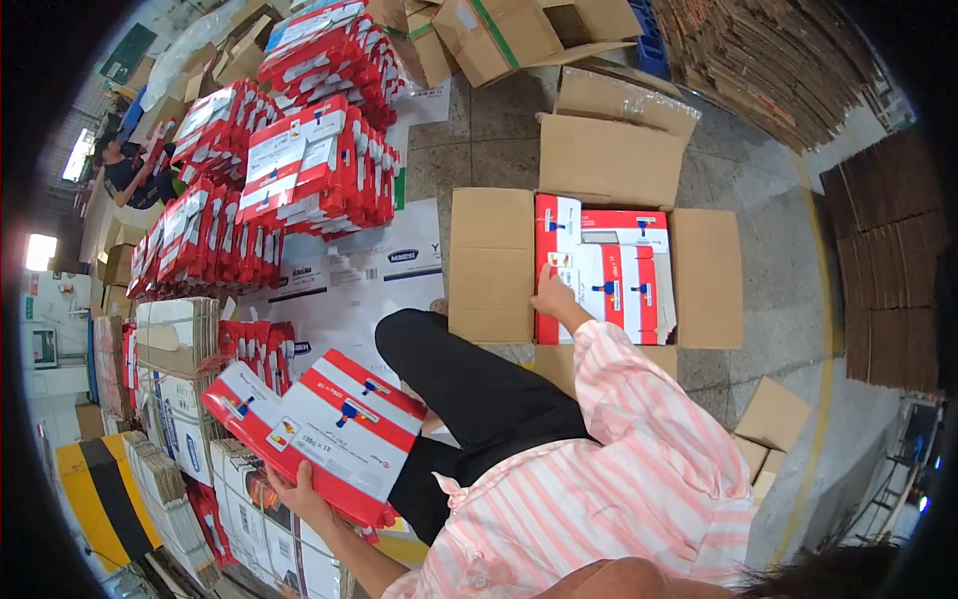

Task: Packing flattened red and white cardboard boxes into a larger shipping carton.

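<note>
My right hand [552, 297] reaches into an open cardboard box [491, 262] on the floor and presses on the red-and-white flat cartons [609, 275] packed inside it. My left hand [296, 496] grips the lower edge of a bundle of the same red-and-white flat cartons [324, 424], held tilted at my left side above stacked cardboard. My black-trousered leg [469, 379] stretches toward the box. A pink striped sleeve covers my right arm.
Piles of red-and-white carton bundles [289, 160] lie on white sheets at the upper left. Flattened brown cardboard stacks [768, 60] stand at the upper right and right edge. Another person [125, 170] sits at the far left. Open brown boxes [499, 35] sit at the top.
</note>
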`<state>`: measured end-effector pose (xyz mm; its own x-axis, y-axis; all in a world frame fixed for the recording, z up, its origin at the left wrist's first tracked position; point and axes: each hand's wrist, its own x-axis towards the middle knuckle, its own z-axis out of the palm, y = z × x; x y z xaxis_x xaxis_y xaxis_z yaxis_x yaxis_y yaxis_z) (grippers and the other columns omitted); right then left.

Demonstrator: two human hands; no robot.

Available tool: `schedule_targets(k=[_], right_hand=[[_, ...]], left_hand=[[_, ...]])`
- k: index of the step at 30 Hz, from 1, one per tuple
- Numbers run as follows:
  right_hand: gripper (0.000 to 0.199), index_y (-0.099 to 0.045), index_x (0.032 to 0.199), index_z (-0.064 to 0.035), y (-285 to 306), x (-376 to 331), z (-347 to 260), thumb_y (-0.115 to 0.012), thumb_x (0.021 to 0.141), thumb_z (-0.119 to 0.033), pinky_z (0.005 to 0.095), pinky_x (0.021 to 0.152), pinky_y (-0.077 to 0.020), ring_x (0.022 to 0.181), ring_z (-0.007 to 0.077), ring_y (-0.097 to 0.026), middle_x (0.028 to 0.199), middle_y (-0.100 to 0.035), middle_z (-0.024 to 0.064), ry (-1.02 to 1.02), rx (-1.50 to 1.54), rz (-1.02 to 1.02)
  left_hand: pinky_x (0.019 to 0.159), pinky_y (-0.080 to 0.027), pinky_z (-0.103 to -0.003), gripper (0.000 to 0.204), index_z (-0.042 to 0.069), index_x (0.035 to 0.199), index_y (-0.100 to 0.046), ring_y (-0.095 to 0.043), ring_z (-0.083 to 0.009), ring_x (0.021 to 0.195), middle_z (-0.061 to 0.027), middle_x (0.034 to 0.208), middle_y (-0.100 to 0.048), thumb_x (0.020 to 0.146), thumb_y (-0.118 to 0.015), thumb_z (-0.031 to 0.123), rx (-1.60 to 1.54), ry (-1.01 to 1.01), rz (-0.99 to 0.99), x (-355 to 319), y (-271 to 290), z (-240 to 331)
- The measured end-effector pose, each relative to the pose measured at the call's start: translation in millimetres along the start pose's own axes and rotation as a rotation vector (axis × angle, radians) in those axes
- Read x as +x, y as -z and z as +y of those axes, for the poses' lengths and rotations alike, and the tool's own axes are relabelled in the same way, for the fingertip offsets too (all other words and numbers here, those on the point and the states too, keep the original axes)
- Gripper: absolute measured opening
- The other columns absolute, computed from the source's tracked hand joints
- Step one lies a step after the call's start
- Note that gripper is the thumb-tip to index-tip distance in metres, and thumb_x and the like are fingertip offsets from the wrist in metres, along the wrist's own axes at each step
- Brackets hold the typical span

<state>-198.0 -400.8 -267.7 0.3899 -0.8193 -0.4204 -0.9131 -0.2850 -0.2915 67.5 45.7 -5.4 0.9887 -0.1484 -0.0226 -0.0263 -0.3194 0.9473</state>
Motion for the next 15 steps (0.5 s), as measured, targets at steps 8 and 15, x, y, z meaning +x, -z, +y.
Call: schedule_targets(k=[8, 15], right_hand=[[0.034, -0.058, 0.113, -0.0091, 116, -66, -72, -0.06, 0.08, -0.016, 0.0438, 0.071, -0.0526, 0.089, 0.0313, -0.064, 0.105, -0.064, 0.0115, 0.737, 0.494, 0.46], [0.046, -0.055, 0.12, -0.0032, 203, -175, -134, -0.064, 0.075, -0.011, 0.0437, 0.094, -0.0467, 0.106, 0.0308, -0.06, 0.115, -0.061, 0.0167, 0.963, 0.221, 0.655]], left_hand=[[0.102, -0.038, -0.039, 0.067, 0.002, 0.141, -0.04, -0.051, -0.0303, 0.121, -0.0175, 0.135, -0.051, 0.078, -0.059, -0.007, 0.573, -0.703, -0.168, 9, -87, 113], [0.085, -0.043, -0.038, 0.036, 0.001, 0.114, -0.057, -0.056, -0.0247, 0.089, -0.0103, 0.099, -0.059, 0.08, -0.054, 0.013, 1.028, -1.572, -0.883, -47, -234, 183]])
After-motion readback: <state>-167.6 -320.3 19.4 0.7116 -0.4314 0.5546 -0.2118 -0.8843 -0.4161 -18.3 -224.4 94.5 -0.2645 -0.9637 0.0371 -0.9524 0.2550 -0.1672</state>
